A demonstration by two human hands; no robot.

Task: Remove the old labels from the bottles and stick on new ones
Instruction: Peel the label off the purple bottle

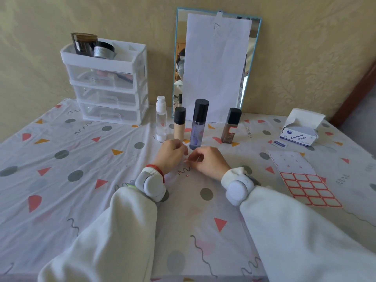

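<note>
hands meet before the purple bottle (198,127): left hand (169,154) and right hand (209,160) pinching a small label (188,159)

My one view comes from the camera on my head, looking forward and down over my own sleeves. It sits close: my left hand (171,154) and right hand (209,160) meet near the middle of the picture, and my forearms fill the bottom edge. The wide lens bends the table (61,200) outward. Beyond my fingers (198,157) it faces the wall, where a mirror (215,64) stands. No second view shares this scene.
</note>
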